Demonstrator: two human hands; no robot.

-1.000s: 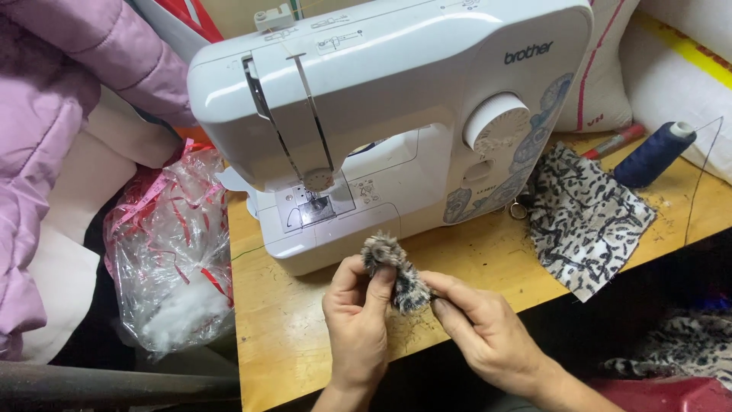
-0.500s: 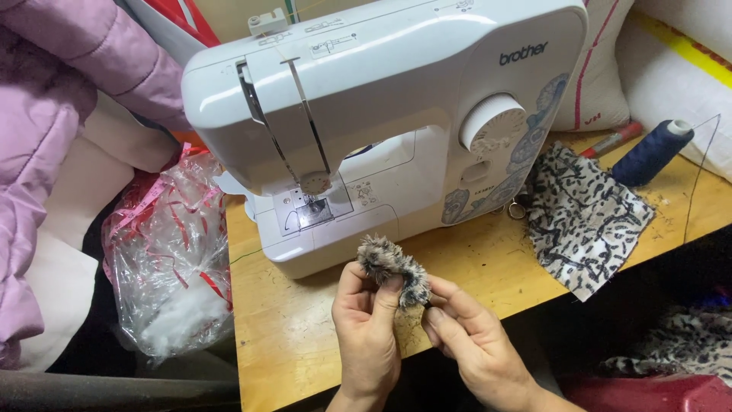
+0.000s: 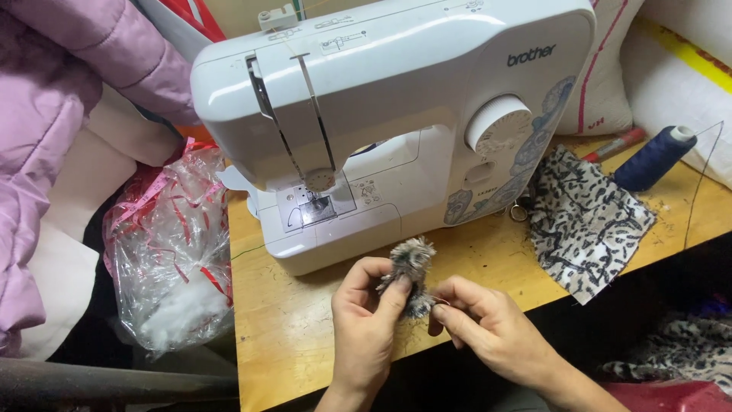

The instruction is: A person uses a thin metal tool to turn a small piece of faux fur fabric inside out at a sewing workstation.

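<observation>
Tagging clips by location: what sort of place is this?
Likely a small home sewing corner: a white sewing machine on a wooden table, a dark blue thread spool, a patterned fabric piece.

Both hands sit close together at the near edge of the scene. The left hand [image 3: 364, 320] points away, thumb and fingers [image 3: 396, 294] pinched. The right hand [image 3: 488, 324] angles in from the right, fingertips curled toward the left hand.
</observation>
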